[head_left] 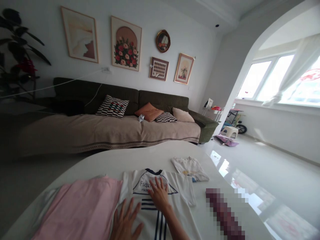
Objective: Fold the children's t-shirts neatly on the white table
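Observation:
A white T-shirt point(182, 213) with a navy collar, lettering and dark stripes lies spread on the white table point(100, 163). My right hand point(159, 193) rests on its chest over the lettering, fingers spread. Lower down, my left hand point(127, 220) lies flat with spread fingers on the shirt's left side. Pink cloth point(82, 206) lies beside the shirt on the left, over a pale grey-green cloth point(46, 203). Behind the shirt's right sleeve is a folded white shirt point(188, 166) with a yellow and blue print.
A blurred dark red object point(223, 213) lies on the table's right part. Beyond the table stands a dark green sofa point(162, 98) with a beige cover and several cushions. A white stool point(229, 131) stands on the floor at the right.

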{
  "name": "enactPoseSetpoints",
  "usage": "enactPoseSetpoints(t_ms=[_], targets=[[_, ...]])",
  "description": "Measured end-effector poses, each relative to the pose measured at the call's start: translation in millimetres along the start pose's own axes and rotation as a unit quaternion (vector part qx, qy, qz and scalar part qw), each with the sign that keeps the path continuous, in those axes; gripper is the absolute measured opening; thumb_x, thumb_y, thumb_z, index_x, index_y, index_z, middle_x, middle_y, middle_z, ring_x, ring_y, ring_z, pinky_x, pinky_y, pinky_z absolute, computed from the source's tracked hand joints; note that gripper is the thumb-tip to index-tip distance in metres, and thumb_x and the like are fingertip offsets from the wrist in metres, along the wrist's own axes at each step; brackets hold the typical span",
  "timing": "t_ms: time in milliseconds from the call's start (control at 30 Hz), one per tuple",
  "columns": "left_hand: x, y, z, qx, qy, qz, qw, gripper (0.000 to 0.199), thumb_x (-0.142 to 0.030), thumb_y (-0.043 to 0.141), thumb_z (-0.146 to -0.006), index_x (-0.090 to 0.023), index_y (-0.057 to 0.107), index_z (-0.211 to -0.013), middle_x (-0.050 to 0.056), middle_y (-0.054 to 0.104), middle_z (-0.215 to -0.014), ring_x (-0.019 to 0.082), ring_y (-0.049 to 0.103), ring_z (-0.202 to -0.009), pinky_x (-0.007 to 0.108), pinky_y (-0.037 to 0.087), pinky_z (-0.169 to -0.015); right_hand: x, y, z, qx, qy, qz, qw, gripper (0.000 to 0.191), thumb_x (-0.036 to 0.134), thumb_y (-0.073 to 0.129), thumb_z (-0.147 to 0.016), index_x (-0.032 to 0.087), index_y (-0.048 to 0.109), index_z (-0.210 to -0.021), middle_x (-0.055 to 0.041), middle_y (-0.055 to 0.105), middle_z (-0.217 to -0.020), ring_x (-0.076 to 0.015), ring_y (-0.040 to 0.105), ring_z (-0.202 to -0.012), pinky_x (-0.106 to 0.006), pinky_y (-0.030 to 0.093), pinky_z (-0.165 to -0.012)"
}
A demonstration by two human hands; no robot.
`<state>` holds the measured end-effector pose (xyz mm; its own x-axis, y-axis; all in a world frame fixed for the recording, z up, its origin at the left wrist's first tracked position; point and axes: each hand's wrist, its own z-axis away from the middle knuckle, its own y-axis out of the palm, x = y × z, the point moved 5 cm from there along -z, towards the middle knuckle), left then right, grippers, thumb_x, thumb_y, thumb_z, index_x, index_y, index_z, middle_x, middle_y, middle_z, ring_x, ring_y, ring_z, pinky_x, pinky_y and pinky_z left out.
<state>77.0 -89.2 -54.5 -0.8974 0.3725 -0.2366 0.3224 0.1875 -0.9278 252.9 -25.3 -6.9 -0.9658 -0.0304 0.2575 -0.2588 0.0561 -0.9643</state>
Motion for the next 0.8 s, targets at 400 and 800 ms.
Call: enactPoseSetpoints(t_ms=[400, 800], targets=[[8.4, 16.8, -6.7, 0.031, -0.12, -0.049, 0.991, 0.067, -0.057, 0.052, -0.068, -0.025, 0.047, -0.127, 0.014, 0.041, -0.137, 0.039, 0.033, -0.126, 0.055, 0.028, -0.098, 57.7, 42.0, -58.9, -0.016, -0.027, -0.025, 0.999, 0.052, 0.04, 0.034, -0.088, 0.028, 0.025, -0.138, -0.0054, 0.02, -0.147, -0.0249, 0.007, -0.136, -0.053, 0.01, -0.105], [3.1, -2.6, 2.7, 0.01, -0.044, 0.025, 0.999, 0.056, -0.035, 0.049, -0.078, -0.019, 0.041, -0.132, 0.009, 0.041, -0.138, 0.035, 0.027, -0.13, 0.051, 0.024, -0.106, 152.3, 27.6, -31.5, 0.027, 0.071, -0.071, 0.995, 0.036, 0.024, 0.049, -0.079, 0.013, 0.053, -0.113, -0.0162, 0.055, -0.115, -0.0258, 0.051, -0.106, -0.035, 0.043, -0.083]])
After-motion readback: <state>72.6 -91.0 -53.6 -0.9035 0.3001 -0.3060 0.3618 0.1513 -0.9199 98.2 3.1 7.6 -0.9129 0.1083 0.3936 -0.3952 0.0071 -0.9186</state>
